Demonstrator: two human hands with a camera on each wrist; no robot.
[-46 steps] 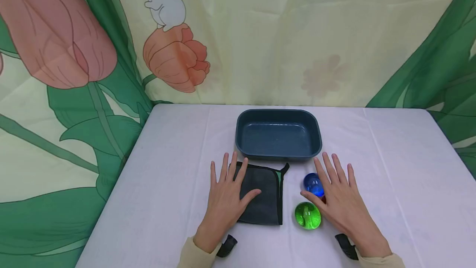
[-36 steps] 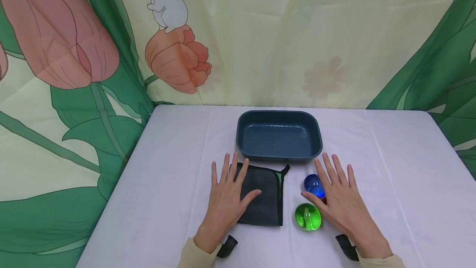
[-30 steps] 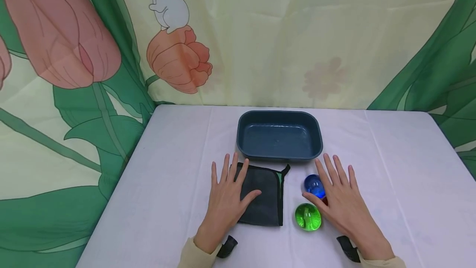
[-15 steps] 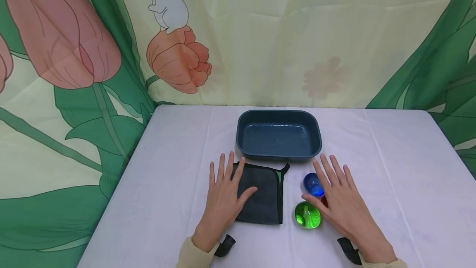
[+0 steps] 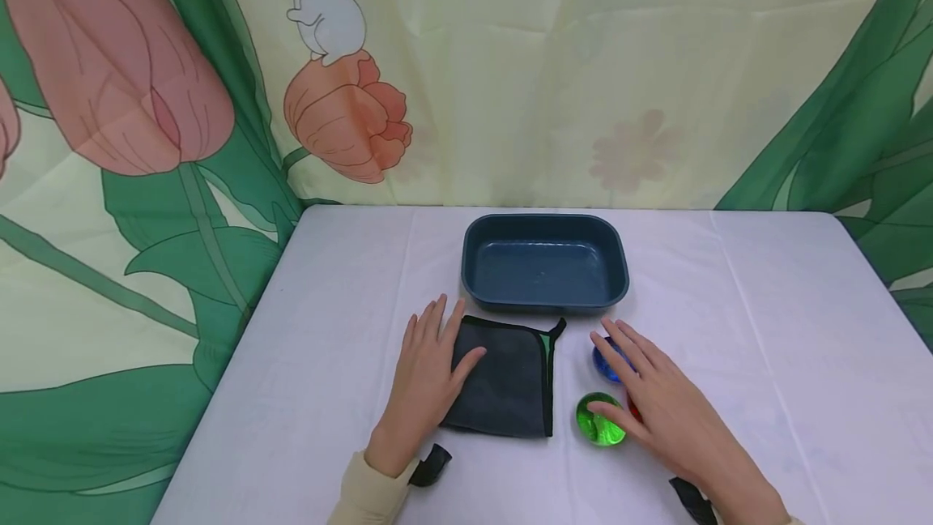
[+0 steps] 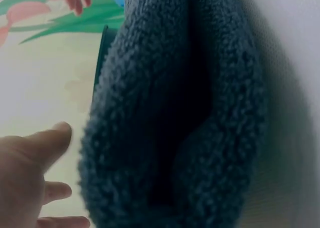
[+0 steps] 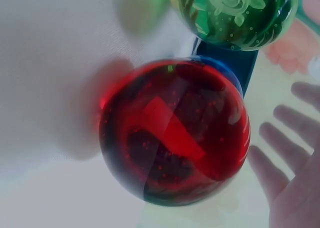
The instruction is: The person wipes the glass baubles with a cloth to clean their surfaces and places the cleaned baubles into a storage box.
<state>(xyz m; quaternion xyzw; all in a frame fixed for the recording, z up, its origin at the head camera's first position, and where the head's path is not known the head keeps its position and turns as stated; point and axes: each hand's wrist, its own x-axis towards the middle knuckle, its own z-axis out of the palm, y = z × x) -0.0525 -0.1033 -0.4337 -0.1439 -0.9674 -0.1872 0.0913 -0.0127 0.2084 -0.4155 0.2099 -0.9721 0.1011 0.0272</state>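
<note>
A folded dark grey cloth (image 5: 506, 379) with black trim lies on the table, and up close in the left wrist view it is a fuzzy cloth (image 6: 175, 113). My left hand (image 5: 423, 383) is over its left edge with fingers extended; whether it touches cannot be told. To the right, a green glass ball (image 5: 599, 421), a blue glass ball (image 5: 605, 361) and a red glass ball (image 5: 632, 407) sit close together. My right hand (image 5: 659, 403) hovers over them, fingers extended, partly hiding the blue and red ones. In the right wrist view the red ball (image 7: 175, 133) is apart from the fingers (image 7: 285, 143).
A dark blue rectangular basin (image 5: 545, 305) stands behind the cloth and balls, with nothing in it. A white cloth (image 5: 773, 347) covers the table. Behind the table hangs a curtain (image 5: 510, 104) printed with flowers and leaves.
My left hand has shifted left, toward the cloth's left edge. My right hand has turned and lowered its fingers toward the balls. The balls, cloth and basin stay put.
</note>
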